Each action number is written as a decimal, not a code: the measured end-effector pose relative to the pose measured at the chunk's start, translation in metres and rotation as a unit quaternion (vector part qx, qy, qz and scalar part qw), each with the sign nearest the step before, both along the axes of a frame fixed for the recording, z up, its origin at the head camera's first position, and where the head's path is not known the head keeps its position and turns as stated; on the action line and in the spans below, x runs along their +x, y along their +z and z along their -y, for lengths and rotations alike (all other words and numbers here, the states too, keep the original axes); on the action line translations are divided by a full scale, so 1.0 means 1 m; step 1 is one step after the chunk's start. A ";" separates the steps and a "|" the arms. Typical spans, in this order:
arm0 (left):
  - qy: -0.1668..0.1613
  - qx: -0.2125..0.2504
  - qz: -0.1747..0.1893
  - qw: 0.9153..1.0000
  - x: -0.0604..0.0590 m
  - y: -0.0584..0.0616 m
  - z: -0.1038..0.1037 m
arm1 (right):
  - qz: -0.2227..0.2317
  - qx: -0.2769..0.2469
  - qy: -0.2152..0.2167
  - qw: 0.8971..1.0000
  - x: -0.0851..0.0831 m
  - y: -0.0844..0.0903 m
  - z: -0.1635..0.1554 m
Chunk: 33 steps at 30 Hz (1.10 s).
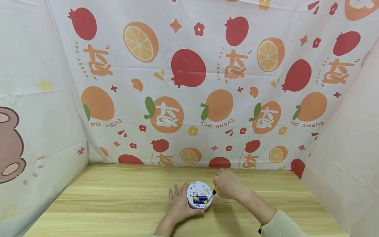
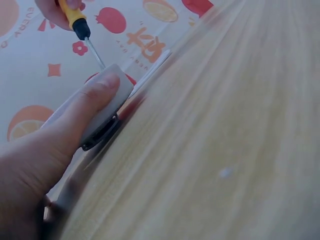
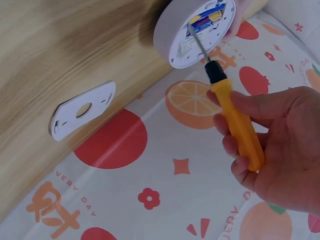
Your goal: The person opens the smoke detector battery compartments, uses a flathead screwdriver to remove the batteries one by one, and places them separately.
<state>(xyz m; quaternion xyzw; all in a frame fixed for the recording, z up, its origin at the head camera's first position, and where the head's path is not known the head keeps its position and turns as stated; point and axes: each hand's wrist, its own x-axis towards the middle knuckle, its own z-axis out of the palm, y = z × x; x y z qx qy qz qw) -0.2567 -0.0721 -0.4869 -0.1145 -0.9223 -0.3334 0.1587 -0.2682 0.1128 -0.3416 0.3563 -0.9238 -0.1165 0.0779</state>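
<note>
Bright even light, soft shadows, wide-angle edge bending, left wrist view blurred

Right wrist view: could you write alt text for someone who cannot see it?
A right hand grips a yellow-handled screwdriver, its metal tip reaching into the open back of a round white device where blue and yellow parts show. The device sits on a wooden table, and a flat white plate with a round hole lies apart from it, against a fruit-printed cloth.

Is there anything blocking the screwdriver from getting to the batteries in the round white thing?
Nothing visible does. The right hand holds the screwdriver, and its tip already reaches the open battery bay of the round device. The left hand grips the device's side, away from the tip.
</note>
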 end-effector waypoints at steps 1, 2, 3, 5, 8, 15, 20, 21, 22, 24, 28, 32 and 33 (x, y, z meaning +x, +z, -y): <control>-0.003 -0.002 -0.003 1.000 0.000 0.000 0.000 | 0.005 -0.003 0.001 1.000 -0.001 -0.001 -0.001; -0.005 -0.007 -0.005 1.000 0.000 0.000 0.000 | 0.009 -0.006 0.002 1.000 -0.002 -0.001 -0.001; -0.008 -0.008 -0.008 1.000 -0.001 0.000 -0.001 | 0.014 -0.009 0.002 1.000 -0.003 -0.002 -0.002; -0.010 -0.010 -0.012 1.000 -0.001 0.000 -0.001 | 0.024 -0.015 0.000 1.000 -0.003 -0.002 -0.004; -0.014 -0.007 -0.016 1.000 -0.002 -0.001 -0.001 | 0.028 -0.021 -0.006 0.999 -0.004 -0.002 -0.006; -0.016 0.006 -0.017 1.000 -0.003 -0.005 0.002 | 0.035 -0.045 0.006 0.998 -0.005 -0.002 -0.011; -0.004 0.018 0.003 1.000 -0.005 -0.006 0.002 | 0.037 -0.055 0.017 0.998 -0.009 -0.001 -0.014; 0.001 0.018 0.008 1.000 -0.006 -0.006 0.002 | 0.035 -0.055 0.021 0.998 -0.010 -0.001 -0.014; 0.005 0.016 0.011 1.000 -0.006 -0.007 0.002 | 0.032 -0.056 0.026 0.998 -0.011 0.000 -0.014; 0.012 0.012 0.016 1.000 -0.006 -0.006 0.001 | 0.029 -0.057 0.032 0.997 -0.012 0.001 -0.014; 0.011 0.003 0.021 1.000 -0.006 -0.005 0.001 | 0.034 -0.056 0.036 0.997 -0.012 0.002 -0.013; 0.006 0.008 0.026 1.000 -0.005 -0.004 0.001 | 0.029 -0.055 0.041 0.997 -0.012 0.002 -0.013; 0.005 0.010 0.028 1.000 -0.005 -0.003 0.000 | 0.026 -0.055 0.043 0.997 -0.012 0.002 -0.013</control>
